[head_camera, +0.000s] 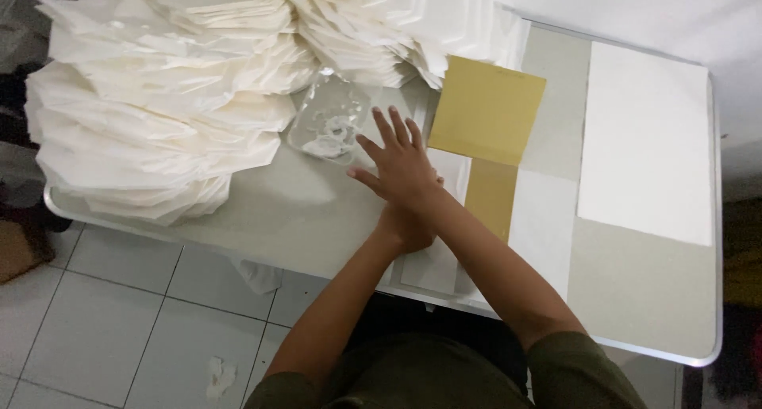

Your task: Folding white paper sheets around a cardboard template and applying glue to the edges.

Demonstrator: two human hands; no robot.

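The right hand (401,165) lies flat with fingers spread, gripping nothing, crossed over the left hand (409,228), which is mostly hidden beneath it — whether that one is closed cannot be told. Both press on a white paper sheet (435,258) near the front edge of the table (302,218). Just beside the right fingertips sits a clear plastic dish (329,123) with white paste. A yellow folded card (486,115) lies alongside, touching the sheet. Stacks of folded white paper (159,99) fill the far left corner — a large white sheet (647,139) rests toward the right edge.

Short olive-green sleeves, bare forearms
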